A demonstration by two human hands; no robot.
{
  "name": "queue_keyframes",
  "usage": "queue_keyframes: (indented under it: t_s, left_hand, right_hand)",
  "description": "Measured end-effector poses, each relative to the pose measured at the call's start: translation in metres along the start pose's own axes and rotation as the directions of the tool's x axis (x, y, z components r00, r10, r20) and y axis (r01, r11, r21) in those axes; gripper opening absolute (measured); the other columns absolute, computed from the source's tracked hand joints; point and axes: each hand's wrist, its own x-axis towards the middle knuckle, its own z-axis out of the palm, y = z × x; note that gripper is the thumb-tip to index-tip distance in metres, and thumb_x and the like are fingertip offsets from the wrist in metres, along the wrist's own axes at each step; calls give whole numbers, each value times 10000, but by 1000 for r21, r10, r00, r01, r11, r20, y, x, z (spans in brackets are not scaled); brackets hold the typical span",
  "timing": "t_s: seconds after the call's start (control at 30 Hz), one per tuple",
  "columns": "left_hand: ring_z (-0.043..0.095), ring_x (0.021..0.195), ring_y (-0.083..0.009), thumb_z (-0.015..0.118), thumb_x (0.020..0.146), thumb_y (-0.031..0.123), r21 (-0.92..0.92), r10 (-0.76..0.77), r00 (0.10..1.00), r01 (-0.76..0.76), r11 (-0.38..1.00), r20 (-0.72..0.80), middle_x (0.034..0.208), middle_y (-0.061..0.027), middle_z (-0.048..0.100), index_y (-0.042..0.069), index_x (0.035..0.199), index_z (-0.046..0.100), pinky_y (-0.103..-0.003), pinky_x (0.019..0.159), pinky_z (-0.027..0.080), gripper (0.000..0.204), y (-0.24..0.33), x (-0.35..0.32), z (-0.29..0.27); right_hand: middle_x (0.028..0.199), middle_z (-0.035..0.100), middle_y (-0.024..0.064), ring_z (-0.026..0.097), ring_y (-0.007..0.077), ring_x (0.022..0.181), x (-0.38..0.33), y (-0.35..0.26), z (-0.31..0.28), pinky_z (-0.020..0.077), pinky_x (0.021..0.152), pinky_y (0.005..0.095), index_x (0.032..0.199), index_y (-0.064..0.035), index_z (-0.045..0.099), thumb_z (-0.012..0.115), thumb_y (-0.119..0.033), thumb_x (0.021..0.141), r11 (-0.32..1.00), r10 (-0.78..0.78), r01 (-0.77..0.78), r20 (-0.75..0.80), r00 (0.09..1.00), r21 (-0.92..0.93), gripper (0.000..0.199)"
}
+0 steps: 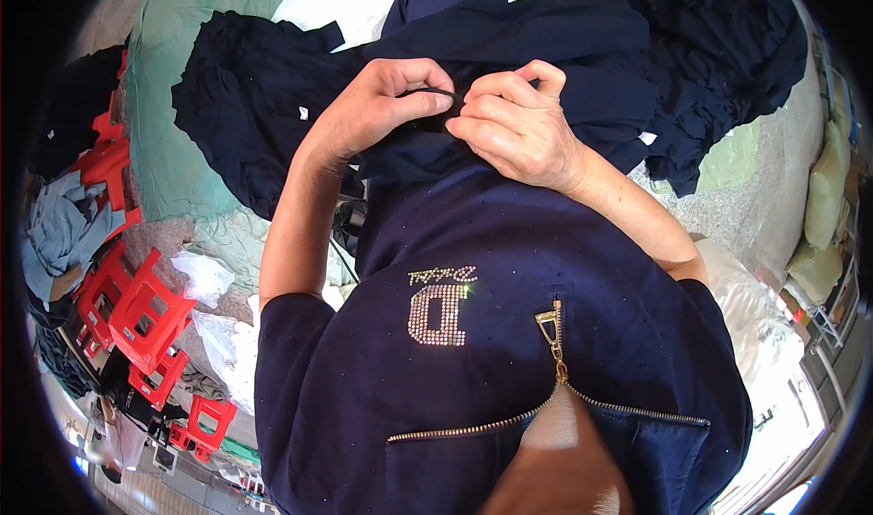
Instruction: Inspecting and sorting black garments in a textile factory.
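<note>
Dark navy garments (pixel 582 42) lie heaped across my lap and spread out to both sides. Between its thumb and fingers, my left hand (pixel 396 101) pinches a narrow edge of the dark garment. My right hand (pixel 523 124), curled with its fingers bent, grips the same cloth just to the right. Only a short stretch of fabric runs between the two hands, and whether anything small is in the right fingers is hidden. A small white label (pixel 303 113) shows on the cloth at the left, and another white label (pixel 647 139) at the right.
Red plastic stools (pixel 150 301) stand at the left, some with blue-grey clothing (pixel 68 229) on them. Green sheeting (pixel 164 151) covers the floor at the upper left. Clear plastic bags (pixel 205 274) lie near my left arm. Pale green bundles (pixel 826 188) are at the far right.
</note>
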Motion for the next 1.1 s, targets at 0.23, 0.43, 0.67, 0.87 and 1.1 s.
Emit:
queue_keyframes:
  t_s: [0.23, 0.43, 0.67, 0.87, 1.1]
  left_hand:
    - [518, 798, -52, 672, 879, 80, -187, 117, 970, -158, 970, -214, 827, 40, 600, -6, 904, 668, -208, 762, 405, 91, 1, -2, 3]
    - [559, 834, -68, 671, 902, 55, -188, 84, 958, -139, 972, -274, 849, 15, 627, -24, 927, 690, -218, 785, 437, 85, 14, -2, 16]
    - [597, 860, -78, 683, 906, 55, -202, 72, 946, -142, 969, -315, 878, -3, 668, -23, 960, 706, -223, 810, 465, 98, 11, -2, 21]
    - [602, 858, -75, 690, 901, 40, -211, 28, 938, -107, 972, -345, 902, -8, 670, -23, 981, 709, -221, 810, 473, 103, 10, -2, 22]
    - [588, 814, -78, 731, 857, 34, 27, 221, 936, -222, 975, -273, 884, -21, 618, -45, 1005, 675, -242, 726, 483, 176, -1, 3, 17]
  right_hand:
    - [896, 638, -49, 628, 132, 913, 1, 5, 2, 289, 909, 357, 830, -148, 678, 788, -142, 712, 989, 48, -74, -197, 979, -127, 161]
    - [899, 657, -56, 628, 120, 906, 5, 6, 4, 284, 891, 359, 817, -149, 671, 787, -146, 750, 979, 21, -63, -210, 978, -196, 134]
    - [876, 652, -51, 627, 120, 886, 4, 7, 3, 282, 892, 363, 815, -152, 670, 784, -147, 753, 977, 63, -101, -202, 977, -186, 130]
    - [863, 647, -52, 622, 122, 871, 4, 9, 5, 283, 888, 370, 816, -152, 663, 780, -141, 750, 976, 74, -110, -185, 980, -190, 135]
    - [887, 615, 12, 606, 197, 861, 4, 15, 6, 385, 836, 366, 802, -89, 634, 764, -21, 722, 969, 224, -212, -92, 970, 124, 167]
